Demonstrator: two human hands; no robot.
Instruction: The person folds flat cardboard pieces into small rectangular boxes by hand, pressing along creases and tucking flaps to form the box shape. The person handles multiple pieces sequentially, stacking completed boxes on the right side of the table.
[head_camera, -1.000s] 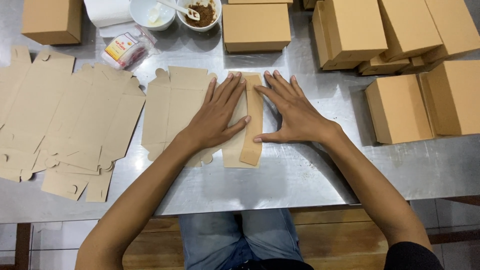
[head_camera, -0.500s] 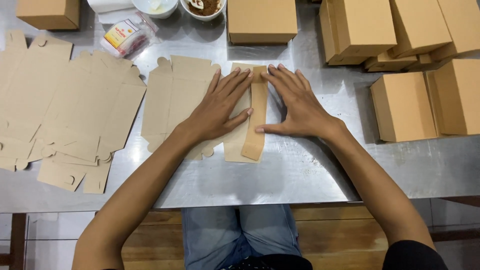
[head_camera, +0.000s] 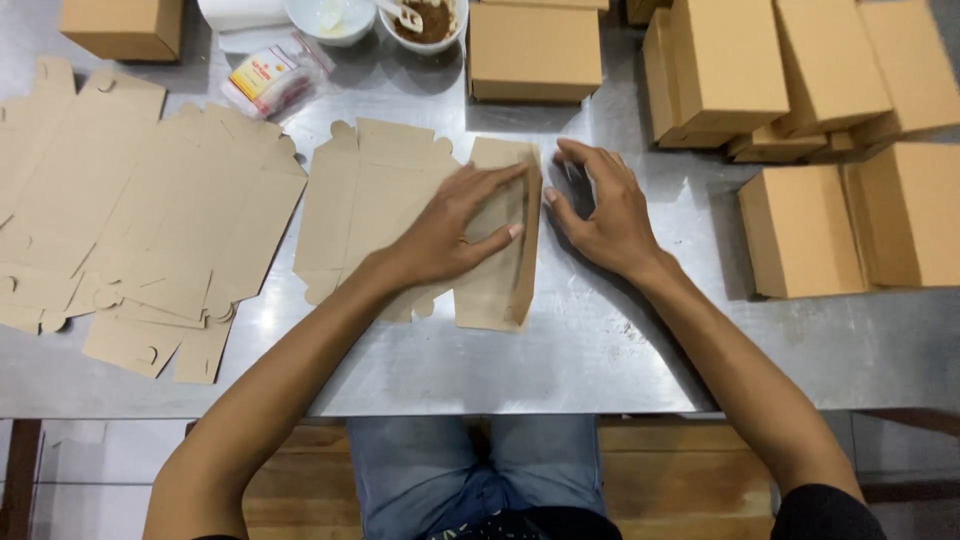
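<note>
Cardboard blank (head_camera: 400, 215) now has its right panel raised on edge, left hand (head_camera: 450, 225) flat on it, right hand (head_camera: 600, 215) having pulled away beside it, fingers loosely spread.

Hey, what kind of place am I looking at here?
Likely a small packing workstation: a steel table with flat cardboard blanks, assembled brown boxes, and both hands folding another blank.
</note>
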